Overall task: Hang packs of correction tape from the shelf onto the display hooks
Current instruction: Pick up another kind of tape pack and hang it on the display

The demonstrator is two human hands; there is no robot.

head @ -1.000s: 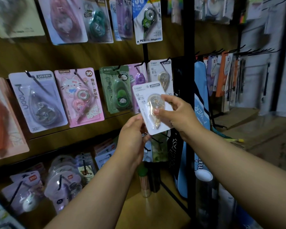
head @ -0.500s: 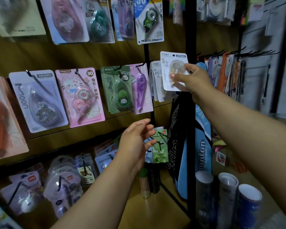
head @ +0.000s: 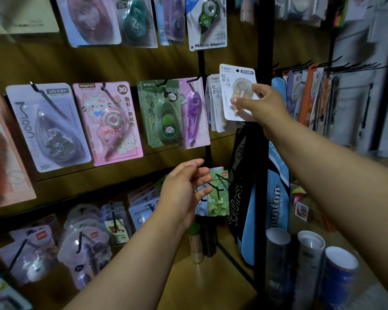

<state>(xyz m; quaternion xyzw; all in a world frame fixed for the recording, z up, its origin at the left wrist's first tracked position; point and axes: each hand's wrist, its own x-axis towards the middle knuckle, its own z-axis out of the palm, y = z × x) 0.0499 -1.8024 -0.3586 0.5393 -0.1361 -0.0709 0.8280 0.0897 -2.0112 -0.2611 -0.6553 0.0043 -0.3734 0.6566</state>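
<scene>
My right hand pinches a white pack of correction tape by its blister, held up in front of several matching white packs that hang at the right end of the middle row. The pack's hang hole is near its top edge; whether it sits on a hook is hidden. My left hand floats lower down with fingers relaxed, holding nothing, just in front of black display hooks on the lower row.
The middle row carries a purple pack, a green panda pack, a pink cat pack and a grey pack. A black upright post, a blue racket bag and tubes stand at the right.
My right hand carried the white pack up and to the right, from chest height to the matching packs. My left hand let go of it, dropped lower and opened.
</scene>
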